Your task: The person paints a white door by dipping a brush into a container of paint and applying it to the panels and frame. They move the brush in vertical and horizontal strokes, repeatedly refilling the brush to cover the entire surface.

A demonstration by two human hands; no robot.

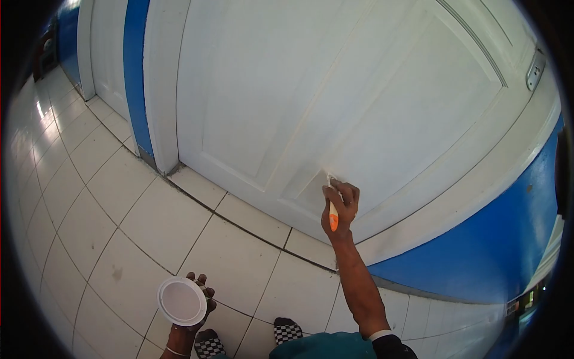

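Note:
My right hand (344, 203) is closed around a paintbrush (333, 216) whose handle ends in orange. The brush's tip meets the lower part of a white panelled door (251, 107); the bristles are mostly hidden by my fingers. Low on the left, my left hand (206, 293) grips a round white tub (182, 301) from beneath and along its right side. The tub's mouth faces up and shows a pale, whitish inside. It is held above the floor, apart from the door.
White floor tiles (149, 221) with dark joints run along the door. Blue wall (460, 257) stands to the right, and a blue strip (136, 78) separates this door from a second door (109, 48). A metal lock plate (535, 70) sits at upper right. My checkered shoes (288, 331) are below.

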